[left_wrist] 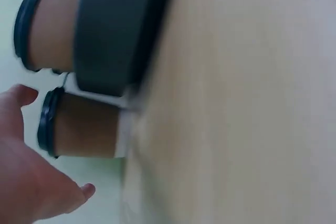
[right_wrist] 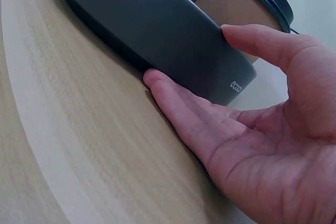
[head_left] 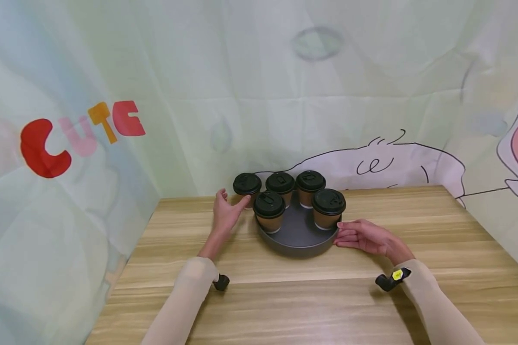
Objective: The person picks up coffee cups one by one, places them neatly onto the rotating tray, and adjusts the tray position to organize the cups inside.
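A dark grey round tray (head_left: 300, 250) stands on the table with several lidded paper coffee cups in it. My right hand (head_left: 364, 235) grips the tray's right side. In the right wrist view, the thumb is on the tray's rim and the fingers (right_wrist: 184, 111) lie low along its wall. One more coffee cup (head_left: 247, 184), brown with a black lid, stands on the table just outside the tray, at its back left. Beside that cup is my left hand (head_left: 228, 211), its thumb and fingers spread. The left wrist view shows a gap between this hand and the cup (left_wrist: 86, 124).
The wooden table (head_left: 259, 306) ends at a printed fabric backdrop (head_left: 241, 96) close behind the cups. Inside the tray, one cup (head_left: 269, 211) stands at the left front, another (head_left: 329, 208) at the right, and others at the back.
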The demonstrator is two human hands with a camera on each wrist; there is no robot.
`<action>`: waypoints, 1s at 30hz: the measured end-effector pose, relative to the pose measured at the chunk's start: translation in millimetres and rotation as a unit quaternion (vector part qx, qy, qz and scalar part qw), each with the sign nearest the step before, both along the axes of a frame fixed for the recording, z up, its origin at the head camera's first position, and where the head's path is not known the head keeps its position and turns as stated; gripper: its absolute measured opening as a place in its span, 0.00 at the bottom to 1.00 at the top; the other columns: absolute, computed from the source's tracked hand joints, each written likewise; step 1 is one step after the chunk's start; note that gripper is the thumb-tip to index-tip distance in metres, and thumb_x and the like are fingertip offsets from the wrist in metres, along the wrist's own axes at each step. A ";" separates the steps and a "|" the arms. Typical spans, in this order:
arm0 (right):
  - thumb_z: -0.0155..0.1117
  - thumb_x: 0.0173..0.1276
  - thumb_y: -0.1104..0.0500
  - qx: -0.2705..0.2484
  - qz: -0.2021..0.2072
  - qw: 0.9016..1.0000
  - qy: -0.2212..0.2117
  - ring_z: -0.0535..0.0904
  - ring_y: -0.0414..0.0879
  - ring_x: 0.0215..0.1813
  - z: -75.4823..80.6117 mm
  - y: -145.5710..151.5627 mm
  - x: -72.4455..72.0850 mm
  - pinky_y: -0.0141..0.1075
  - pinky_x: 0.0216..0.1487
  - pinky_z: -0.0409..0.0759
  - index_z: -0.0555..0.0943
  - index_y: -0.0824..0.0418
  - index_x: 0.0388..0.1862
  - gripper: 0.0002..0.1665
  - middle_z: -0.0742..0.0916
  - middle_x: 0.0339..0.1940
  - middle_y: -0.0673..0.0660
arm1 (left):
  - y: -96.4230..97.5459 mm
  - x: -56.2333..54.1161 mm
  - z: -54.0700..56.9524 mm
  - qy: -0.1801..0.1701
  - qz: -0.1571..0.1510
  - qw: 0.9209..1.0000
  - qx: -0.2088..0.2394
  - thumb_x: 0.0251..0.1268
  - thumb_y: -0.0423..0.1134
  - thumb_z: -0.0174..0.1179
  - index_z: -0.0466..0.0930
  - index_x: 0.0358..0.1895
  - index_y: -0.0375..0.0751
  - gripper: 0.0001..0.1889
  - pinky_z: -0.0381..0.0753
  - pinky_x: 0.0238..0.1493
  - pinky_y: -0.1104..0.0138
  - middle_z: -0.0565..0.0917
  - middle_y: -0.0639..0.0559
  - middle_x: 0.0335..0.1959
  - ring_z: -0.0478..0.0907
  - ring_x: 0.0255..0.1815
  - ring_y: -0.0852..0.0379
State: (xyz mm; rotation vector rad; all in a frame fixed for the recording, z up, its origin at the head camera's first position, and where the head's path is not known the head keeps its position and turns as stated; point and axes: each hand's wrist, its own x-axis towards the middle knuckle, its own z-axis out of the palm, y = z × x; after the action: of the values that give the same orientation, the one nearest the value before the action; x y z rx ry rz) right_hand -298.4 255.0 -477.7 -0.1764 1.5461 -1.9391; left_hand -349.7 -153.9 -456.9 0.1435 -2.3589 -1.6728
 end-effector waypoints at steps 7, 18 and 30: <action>0.47 0.86 0.62 0.003 -0.018 1.000 -0.002 0.88 0.51 0.52 -0.5 6.1 3.9 0.44 0.63 0.81 0.79 0.69 0.49 0.13 0.89 0.45 0.63 | 5.4 -24.1 11.6 0.040 -0.043 0.998 -0.038 0.60 0.57 0.75 0.47 0.82 0.35 0.57 0.61 0.77 0.47 0.58 0.34 0.79 0.56 0.79 0.38; 0.48 0.85 0.62 0.005 -0.020 1.000 -0.002 0.88 0.52 0.51 -2.0 3.3 2.3 0.44 0.64 0.81 0.79 0.70 0.49 0.13 0.89 0.45 0.63 | 13.0 -47.8 3.4 0.051 -0.063 0.989 -0.126 0.57 0.55 0.77 0.44 0.83 0.37 0.60 0.63 0.76 0.47 0.57 0.33 0.79 0.57 0.78 0.37; 0.48 0.86 0.62 0.008 -0.015 1.000 -0.006 0.88 0.51 0.51 -2.6 -2.4 -1.2 0.44 0.63 0.81 0.79 0.69 0.50 0.13 0.90 0.45 0.63 | 9.4 -53.1 2.9 0.056 -0.072 0.991 -0.101 0.58 0.47 0.78 0.52 0.80 0.38 0.53 0.63 0.76 0.48 0.62 0.34 0.76 0.61 0.76 0.39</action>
State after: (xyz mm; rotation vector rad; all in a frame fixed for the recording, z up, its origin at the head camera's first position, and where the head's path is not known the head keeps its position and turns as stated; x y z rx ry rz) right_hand -299.6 252.5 -480.3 -0.1345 1.5642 -1.9470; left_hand -402.9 -144.6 -454.1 -0.1568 -2.4860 -1.4456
